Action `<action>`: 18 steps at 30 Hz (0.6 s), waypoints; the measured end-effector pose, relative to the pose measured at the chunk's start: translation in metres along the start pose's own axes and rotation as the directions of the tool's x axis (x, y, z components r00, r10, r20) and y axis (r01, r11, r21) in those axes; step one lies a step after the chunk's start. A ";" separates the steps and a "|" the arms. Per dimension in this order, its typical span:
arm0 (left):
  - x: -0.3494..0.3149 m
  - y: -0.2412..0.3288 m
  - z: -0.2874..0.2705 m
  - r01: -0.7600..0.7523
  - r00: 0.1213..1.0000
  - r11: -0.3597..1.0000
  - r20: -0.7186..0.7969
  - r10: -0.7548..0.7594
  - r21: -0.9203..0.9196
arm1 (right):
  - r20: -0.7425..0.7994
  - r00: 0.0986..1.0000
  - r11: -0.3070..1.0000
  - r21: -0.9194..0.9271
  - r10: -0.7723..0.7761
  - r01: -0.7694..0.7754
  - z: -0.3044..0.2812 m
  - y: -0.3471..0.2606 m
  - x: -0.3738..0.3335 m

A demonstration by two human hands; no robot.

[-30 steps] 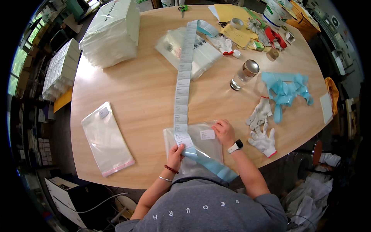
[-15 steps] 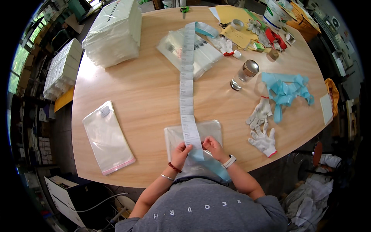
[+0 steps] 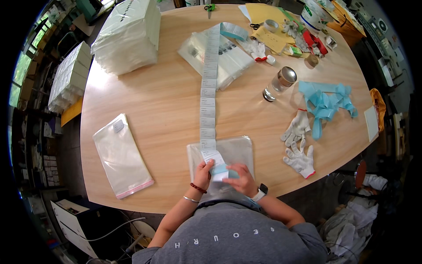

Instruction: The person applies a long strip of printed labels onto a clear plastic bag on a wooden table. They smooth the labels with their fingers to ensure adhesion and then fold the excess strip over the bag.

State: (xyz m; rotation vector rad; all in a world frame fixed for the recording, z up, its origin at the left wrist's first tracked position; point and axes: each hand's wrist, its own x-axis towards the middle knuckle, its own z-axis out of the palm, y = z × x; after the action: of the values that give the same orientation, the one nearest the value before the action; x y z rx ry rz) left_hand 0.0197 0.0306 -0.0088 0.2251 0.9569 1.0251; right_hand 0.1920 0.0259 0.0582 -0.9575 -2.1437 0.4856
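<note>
A long strip of white printed labels on blue backing (image 3: 208, 101) runs down the table toward me. My left hand (image 3: 202, 177) pinches it near its close end, thumb on top. My right hand (image 3: 244, 181) is beside it, its thumb and fingers closed on a white label (image 3: 220, 176) at the strip's end, where blue backing shows. Beneath both hands lies a stack of clear plastic bags (image 3: 239, 152), partly covered by my hands and the strip. The strip's far part crosses another pile of clear bags (image 3: 237, 66) and curls into a loop.
A labelled stack of clear bags (image 3: 123, 156) lies at left, a tall bag pile (image 3: 127, 39) behind it. At right are a clear bottle (image 3: 280, 83), crumpled blue backing (image 3: 327, 103) and white gloves (image 3: 300, 158). Tape, envelopes and scissors (image 3: 209, 8) sit farther back.
My right hand has moved left and turned over onto the strip's end. The strip's near part has shifted slightly left and now bends at my left hand.
</note>
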 end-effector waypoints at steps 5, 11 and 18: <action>0.000 0.000 -0.014 0.032 0.998 0.999 -0.053 -0.032 -0.007 | -0.030 0.894 0.840 0.357 0.448 -0.409 -0.020 0.026 -0.001; -0.005 0.004 -0.005 0.018 0.996 1.000 -0.090 -0.016 0.022 | 0.022 0.689 0.639 0.353 0.724 -0.683 0.003 0.087 -0.006; -0.004 -0.003 -0.012 0.031 0.998 0.999 -0.062 -0.030 0.028 | 0.012 0.751 0.745 0.115 0.660 -0.657 0.018 0.093 -0.005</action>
State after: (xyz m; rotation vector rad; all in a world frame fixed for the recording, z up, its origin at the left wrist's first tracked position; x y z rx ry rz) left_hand 0.0115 0.0231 -0.0156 0.2031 1.0291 0.9955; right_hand 0.2259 0.0815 -0.0102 -1.6506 -1.6698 0.9142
